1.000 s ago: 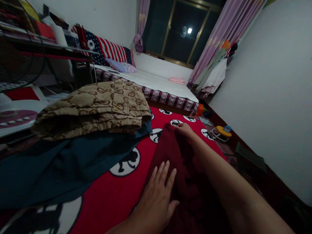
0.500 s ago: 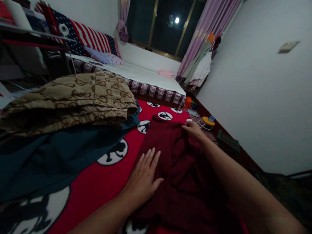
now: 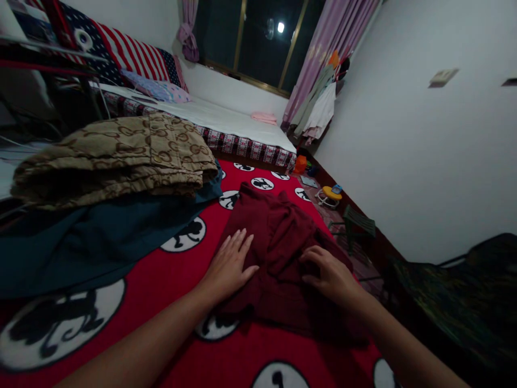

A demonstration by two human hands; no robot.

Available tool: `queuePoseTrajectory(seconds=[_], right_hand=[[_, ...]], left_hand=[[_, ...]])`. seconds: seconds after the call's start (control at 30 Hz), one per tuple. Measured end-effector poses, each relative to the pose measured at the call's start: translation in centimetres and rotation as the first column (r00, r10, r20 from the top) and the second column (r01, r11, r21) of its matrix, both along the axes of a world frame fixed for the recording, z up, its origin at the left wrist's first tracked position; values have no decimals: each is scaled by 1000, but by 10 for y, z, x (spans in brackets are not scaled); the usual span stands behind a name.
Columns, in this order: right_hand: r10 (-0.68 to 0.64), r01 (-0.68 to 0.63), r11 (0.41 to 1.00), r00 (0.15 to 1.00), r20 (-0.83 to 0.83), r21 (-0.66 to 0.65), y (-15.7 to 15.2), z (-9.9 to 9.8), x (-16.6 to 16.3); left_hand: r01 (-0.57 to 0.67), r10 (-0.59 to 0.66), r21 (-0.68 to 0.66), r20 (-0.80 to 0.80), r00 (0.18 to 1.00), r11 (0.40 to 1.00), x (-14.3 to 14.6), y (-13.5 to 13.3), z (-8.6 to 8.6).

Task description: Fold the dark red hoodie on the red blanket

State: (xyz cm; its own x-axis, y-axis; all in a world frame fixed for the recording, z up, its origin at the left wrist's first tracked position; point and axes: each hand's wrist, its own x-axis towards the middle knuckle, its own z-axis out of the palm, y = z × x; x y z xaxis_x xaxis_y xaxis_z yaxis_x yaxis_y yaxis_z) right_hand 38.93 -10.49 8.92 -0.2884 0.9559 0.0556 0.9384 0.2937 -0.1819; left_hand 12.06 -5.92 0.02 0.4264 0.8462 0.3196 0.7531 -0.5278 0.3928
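A dark red garment [image 3: 274,237] lies spread on a red blanket [image 3: 169,291] printed with black-and-white cartoon circles. My left hand [image 3: 230,264] rests flat on the garment's left edge, fingers stretched out. On the garment's near right part my right hand [image 3: 329,272] lies with its fingers curled into the cloth, pinching a fold.
A folded tan patterned garment [image 3: 121,156] sits on dark teal cloth [image 3: 89,237] to the left. Behind are a white-sheeted bed [image 3: 226,121], a striped pillow, a window and pink curtains. Toys, a small green stool [image 3: 355,221] and a white wall are at right.
My right hand has drawn back from the garment's far corner to its near right part. The garment is now more bunched. The view has shifted down and right.
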Motion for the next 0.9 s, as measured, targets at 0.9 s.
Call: queuePoseTrajectory(seconds=[0.9], right_hand=[[81, 545, 798, -522, -849, -259, 40, 49, 85]], left_hand=[[257, -262, -58, -113, 958, 965, 8, 0, 20]])
